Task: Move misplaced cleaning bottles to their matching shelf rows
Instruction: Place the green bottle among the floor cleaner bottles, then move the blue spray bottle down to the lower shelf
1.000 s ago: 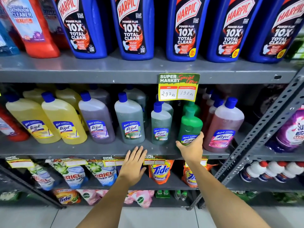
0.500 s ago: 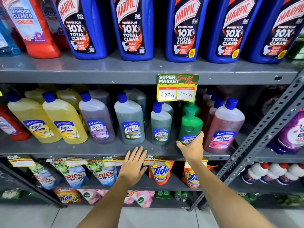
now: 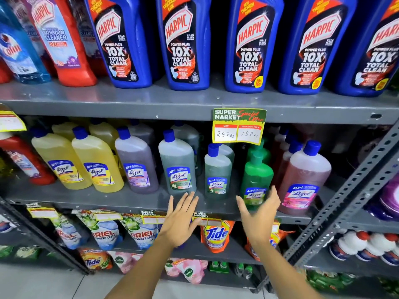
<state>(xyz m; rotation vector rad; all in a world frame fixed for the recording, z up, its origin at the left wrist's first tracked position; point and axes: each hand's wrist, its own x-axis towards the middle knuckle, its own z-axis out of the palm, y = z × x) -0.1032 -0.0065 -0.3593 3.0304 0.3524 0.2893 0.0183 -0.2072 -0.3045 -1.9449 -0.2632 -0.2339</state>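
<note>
While both hands hang open, the right hand (image 3: 260, 214) beside the green Lizol bottle (image 3: 256, 180) could topple the pink Lizol bottle (image 3: 303, 180) just right of it; the left hand (image 3: 180, 221) holds nothing.

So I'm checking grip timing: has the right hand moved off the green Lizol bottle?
Yes. The right hand has opened and drawn back from the green Lizol bottle, fingers spread before the middle shelf's edge.

Both bare forearms reach forward and up from the bottom edge, the two converging slightly. The left hand (image 3: 180, 221) is flat, back up, fingers straight and slightly spread. The right hand (image 3: 260, 214) is turned edge-on, thumb to the left, fingers extended upward and somewhat blurred, palm open. The hands are apart, neither gripping anything.
</note>
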